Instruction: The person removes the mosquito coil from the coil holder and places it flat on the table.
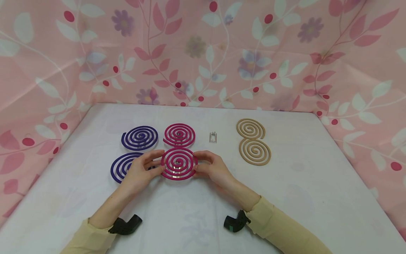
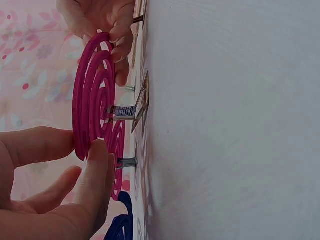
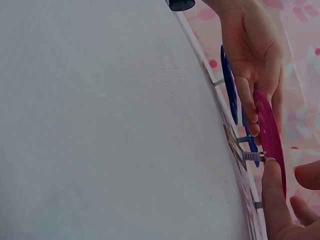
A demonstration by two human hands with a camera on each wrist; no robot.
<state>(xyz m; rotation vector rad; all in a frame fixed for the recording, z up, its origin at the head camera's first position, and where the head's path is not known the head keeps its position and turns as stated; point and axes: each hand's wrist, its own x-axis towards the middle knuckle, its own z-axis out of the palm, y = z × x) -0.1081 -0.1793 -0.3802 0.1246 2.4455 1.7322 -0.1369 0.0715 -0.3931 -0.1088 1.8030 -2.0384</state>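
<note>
In the head view, a pink mosquito coil (image 1: 178, 162) lies level between my two hands. My left hand (image 1: 137, 171) pinches its left rim, and my right hand (image 1: 220, 171) pinches the opposite rim. Under the coil's centre stands a small metal coil stand (image 2: 125, 112), its flat base on or just above the cloth; the left wrist view shows its upright post meeting the spiral. Just behind, another pink coil (image 1: 179, 133) rests raised on its own stand.
Two dark blue coils sit on the left, one at the back (image 1: 141, 135) and one (image 1: 117, 169) partly hidden by my left hand. A bare metal stand (image 1: 213, 137) lies right of the pink coils. Farther right are two tan coils (image 1: 250, 128). Floral cloth (image 1: 203, 53) walls the table.
</note>
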